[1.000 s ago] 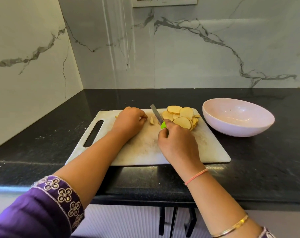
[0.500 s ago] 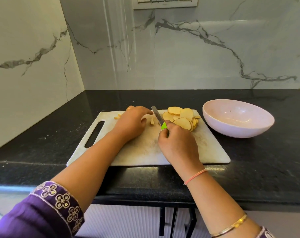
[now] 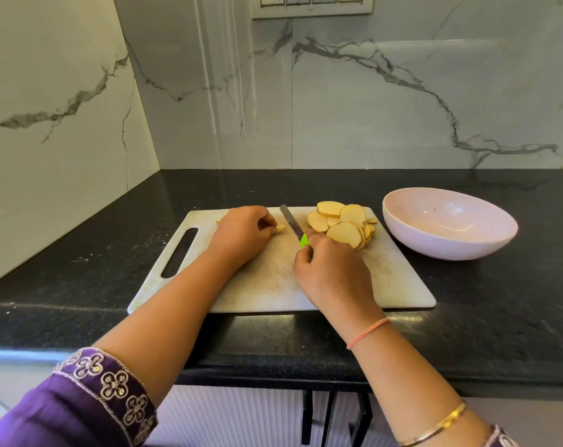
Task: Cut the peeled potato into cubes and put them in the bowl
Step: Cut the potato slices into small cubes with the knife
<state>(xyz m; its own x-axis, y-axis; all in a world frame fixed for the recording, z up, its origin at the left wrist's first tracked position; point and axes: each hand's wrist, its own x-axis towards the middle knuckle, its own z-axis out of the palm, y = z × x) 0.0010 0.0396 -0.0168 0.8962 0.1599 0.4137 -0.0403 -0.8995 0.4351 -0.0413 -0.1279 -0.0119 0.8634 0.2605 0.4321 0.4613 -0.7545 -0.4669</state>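
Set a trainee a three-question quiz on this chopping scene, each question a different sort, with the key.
1. True or false: the bowl already holds potato.
2. Short answer: what does the left hand pinch on the cutting board?
3. The knife is gripped by: A) the left hand B) the right hand C) neither hand.

Key: 1 false. 2 a small potato piece. 3 B.
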